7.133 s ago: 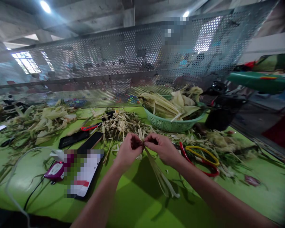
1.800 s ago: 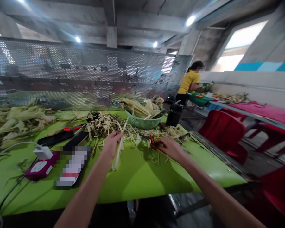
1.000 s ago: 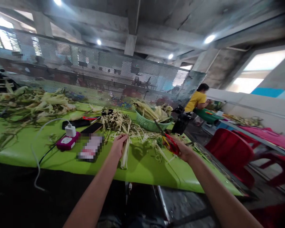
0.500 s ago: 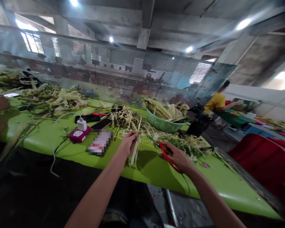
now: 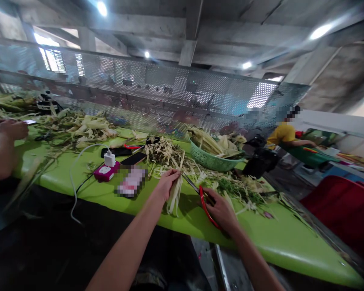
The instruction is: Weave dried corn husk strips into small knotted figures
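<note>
Pale strips of corn husk (image 5: pixel 176 194) hang from my left hand (image 5: pixel 167 185), whose fingers are pinched around them near the top. In my right hand (image 5: pixel 221 211) is a pair of scissors (image 5: pixel 206 208) with red handles. The blades point up and left, and their tips reach the strips just beside my left fingertips. Whether the blades touch or cut the strips I cannot tell. Behind my hands lies a heap of husk scraps (image 5: pixel 165 151) on the green tabletop (image 5: pixel 261 236).
A green basket (image 5: pixel 214 159) of husks stands behind. To the left are a purple power socket (image 5: pixel 104 171) with a white charger (image 5: pixel 109 159), a blurred-out phone (image 5: pixel 132 182) and a dark phone (image 5: pixel 134 159). Another person's hands (image 5: pixel 12 129) are at far left; a person in yellow (image 5: pixel 282 135) sits right.
The scissors have moved left and up, bringing their tips to the husk strips by my left hand. The view has shifted slightly, and more of the neighbour's hands shows at left.
</note>
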The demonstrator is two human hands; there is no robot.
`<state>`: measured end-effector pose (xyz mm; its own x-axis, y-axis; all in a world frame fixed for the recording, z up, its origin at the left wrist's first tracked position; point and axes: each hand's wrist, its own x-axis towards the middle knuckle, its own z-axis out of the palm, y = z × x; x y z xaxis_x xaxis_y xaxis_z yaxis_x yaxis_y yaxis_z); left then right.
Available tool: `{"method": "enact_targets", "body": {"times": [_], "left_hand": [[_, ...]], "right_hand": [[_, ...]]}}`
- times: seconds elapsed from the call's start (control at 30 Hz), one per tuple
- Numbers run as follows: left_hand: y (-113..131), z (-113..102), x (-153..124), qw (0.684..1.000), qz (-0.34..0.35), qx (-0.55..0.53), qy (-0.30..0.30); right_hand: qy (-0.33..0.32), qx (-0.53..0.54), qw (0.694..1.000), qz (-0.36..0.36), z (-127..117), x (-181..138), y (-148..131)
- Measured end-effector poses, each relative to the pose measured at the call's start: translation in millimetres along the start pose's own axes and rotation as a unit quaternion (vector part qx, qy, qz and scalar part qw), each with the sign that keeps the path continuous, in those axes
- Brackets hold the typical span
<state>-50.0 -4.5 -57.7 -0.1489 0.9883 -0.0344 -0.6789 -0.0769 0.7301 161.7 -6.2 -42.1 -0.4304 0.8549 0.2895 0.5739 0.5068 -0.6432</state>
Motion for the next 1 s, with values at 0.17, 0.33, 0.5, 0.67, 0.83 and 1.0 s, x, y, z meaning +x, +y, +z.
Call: {"method": "enact_targets", "body": {"times": [0.17, 0.33, 0.5, 0.67, 0.83, 1.0], "left_hand": [[-3.2, -1.6, 1.9, 1.0, -0.018, 0.016, -0.006], [-4.0, -3.0, 1.7, 0.999, -0.027, 0.039, -0.01], [-4.5, -3.9, 0.1, 0.997, -0.038, 0.059, -0.022], [-3.2, -1.8, -3.1, 0.996, -0.049, 0.072, -0.033], [-3.0, 0.0, -4.4, 0.995, -0.051, 0.076, -0.046], [-3.4, -1.6, -3.5, 0.993, -0.057, 0.085, -0.05]], "right_hand": [[0.024, 0.009, 1.0, -0.016, 2.7, -3.2, 5.2], [0.025, 0.014, 0.999, -0.031, 5.1, -5.0, 10.1], [0.033, 0.001, 0.999, -0.032, 5.3, -5.3, 11.3], [0.041, -0.028, 0.998, -0.042, 4.0, -6.1, 8.5], [0.045, -0.031, 0.998, -0.044, 4.3, -6.0, 8.6], [0.054, -0.023, 0.998, -0.036, 6.0, -5.6, 12.2]]}}
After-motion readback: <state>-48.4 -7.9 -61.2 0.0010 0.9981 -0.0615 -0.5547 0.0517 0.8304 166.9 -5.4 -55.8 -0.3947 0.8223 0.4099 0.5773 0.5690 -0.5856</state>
